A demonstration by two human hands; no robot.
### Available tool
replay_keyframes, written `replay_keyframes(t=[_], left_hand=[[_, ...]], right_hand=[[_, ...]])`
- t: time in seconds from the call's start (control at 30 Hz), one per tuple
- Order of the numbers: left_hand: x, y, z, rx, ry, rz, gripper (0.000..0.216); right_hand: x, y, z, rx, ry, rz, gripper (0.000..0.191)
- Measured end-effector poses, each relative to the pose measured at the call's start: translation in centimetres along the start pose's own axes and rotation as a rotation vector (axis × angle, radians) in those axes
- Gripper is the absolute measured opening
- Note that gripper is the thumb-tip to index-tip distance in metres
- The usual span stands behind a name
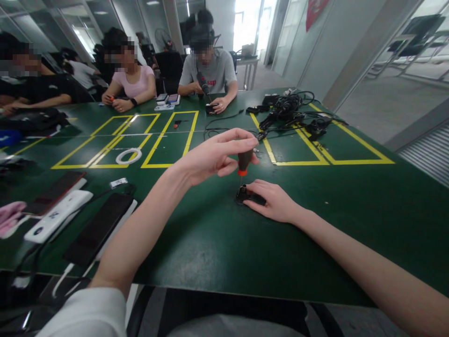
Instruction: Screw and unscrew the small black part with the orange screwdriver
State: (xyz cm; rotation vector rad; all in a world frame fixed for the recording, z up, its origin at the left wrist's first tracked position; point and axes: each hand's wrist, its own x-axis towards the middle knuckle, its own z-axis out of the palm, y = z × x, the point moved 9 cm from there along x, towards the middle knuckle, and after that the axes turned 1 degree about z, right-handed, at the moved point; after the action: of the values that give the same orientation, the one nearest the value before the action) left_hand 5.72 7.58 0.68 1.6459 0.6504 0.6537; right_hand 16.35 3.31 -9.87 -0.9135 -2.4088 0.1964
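Observation:
My left hand (pixel 219 154) is closed around the dark handle of a screwdriver (pixel 243 161) with an orange collar. The screwdriver stands upright, and its thin shaft points down at a small black part (pixel 242 194) on the green table. My right hand (pixel 269 200) grips that black part from the right, thumb and fingers pressed on it, holding it against the tabletop. What kind of part it is I cannot make out. The tip of the shaft meets the part, but the exact contact spot is too small to see.
Tangled black cables (pixel 286 110) lie at the back right. A white ring (pixel 128 156) lies left of centre. A white power strip (pixel 58 215) and a black phone-like slab (pixel 100 229) sit at the near left. Across the green table (pixel 210 252) a person (pixel 208 70) works with a tool.

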Motion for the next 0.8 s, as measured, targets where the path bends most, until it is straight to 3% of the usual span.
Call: replay_keyframes(t=[0.23, 0.43, 0.57, 0.8], left_hand=[[0.2, -0.5, -0.7, -0.046, -0.003, -0.034, 0.051], [-0.3, -0.6, -0.8, -0.153, 0.001, -0.059, 0.03], [-0.7, 0.2, -0.6, -0.142, 0.002, -0.014, 0.033], [-0.7, 0.0, 0.0, -0.268, -0.051, -0.06, 0.025]], right_hand=[[0.0, -0.3, -0.1, 0.023, 0.011, -0.014, 0.018], [0.0, -0.2, -0.2, 0.073, 0.011, -0.005, 0.016], [0.0, -0.2, -0.2, 0.07, 0.014, -0.016, 0.015], [0.0, -0.3, -0.3, 0.033, 0.034, -0.028, 0.017]])
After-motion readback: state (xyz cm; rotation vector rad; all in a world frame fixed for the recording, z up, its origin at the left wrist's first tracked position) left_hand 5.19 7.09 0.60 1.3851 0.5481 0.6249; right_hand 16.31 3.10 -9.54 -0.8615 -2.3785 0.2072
